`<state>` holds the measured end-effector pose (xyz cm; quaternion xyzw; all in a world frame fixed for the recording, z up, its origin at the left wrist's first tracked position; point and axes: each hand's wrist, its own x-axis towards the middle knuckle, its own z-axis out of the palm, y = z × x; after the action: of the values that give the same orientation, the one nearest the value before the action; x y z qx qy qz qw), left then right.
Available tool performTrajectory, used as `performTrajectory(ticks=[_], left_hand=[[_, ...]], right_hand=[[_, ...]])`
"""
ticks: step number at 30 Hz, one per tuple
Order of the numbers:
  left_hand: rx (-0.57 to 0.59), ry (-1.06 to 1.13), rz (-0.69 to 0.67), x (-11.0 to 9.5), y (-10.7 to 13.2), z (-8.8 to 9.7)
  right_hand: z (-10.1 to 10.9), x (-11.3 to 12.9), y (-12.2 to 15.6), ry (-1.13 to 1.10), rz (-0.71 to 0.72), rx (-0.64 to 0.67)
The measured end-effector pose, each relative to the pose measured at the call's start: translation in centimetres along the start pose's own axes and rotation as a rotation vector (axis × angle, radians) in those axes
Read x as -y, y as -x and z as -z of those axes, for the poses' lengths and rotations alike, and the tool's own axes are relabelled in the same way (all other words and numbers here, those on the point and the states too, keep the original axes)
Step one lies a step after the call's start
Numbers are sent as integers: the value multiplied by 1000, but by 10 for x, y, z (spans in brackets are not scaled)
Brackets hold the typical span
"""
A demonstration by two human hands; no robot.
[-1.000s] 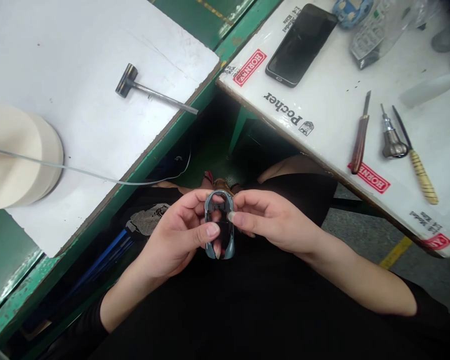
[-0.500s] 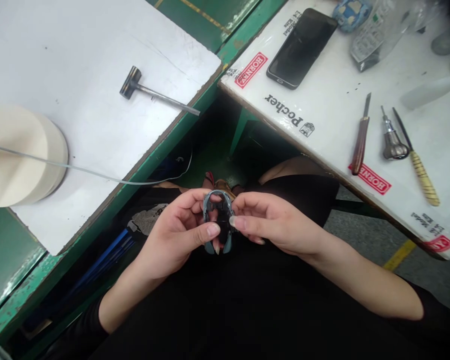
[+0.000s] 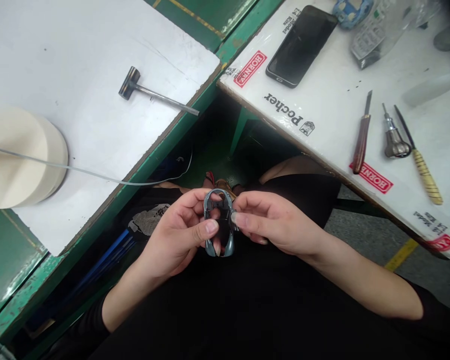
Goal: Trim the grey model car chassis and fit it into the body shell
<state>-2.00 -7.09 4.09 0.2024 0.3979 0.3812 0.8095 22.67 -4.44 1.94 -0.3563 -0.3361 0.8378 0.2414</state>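
Observation:
A small blue-grey model car body (image 3: 229, 246) with a black inner part is held over my lap. My left hand (image 3: 185, 232) is closed on its left side, the thumb lying over the black part and fingers behind it. My right hand (image 3: 264, 217) pinches the right edge between thumb and fingers. Whether a small separate piece is under the right fingertips is hidden.
On the left table lie a small metal hammer (image 3: 157, 96) and a cream round holder (image 3: 26, 160) with a thin cord. The right table bears a phone (image 3: 302, 45), a brown-handled blade (image 3: 361, 140), an awl (image 3: 395, 140), a yellow-handled file (image 3: 426, 175), a blue model shell (image 3: 350, 11) and plastic bags (image 3: 378, 37).
The model car body has tilted slightly, so its lower blue-grey ends show more. Both hands keep hold; the right thumb has shifted a little along the edge.

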Motion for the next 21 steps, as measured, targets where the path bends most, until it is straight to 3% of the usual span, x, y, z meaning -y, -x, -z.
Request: performTrajectory(ticks=[7,15,19,21], left_hand=[[40,110,98,-2,-2,-2],[60,111,125,2,-5,0],[75,-77,41,1,-3,-2],[13,-256,-28,0,-1,-3]], right_hand=[[0,-7,-4,101,85,-51],[2,-10,-7,18,133,-27],[-2,-6,-7,33,181,-61],[-3,-3,-4,161,211,-142]])
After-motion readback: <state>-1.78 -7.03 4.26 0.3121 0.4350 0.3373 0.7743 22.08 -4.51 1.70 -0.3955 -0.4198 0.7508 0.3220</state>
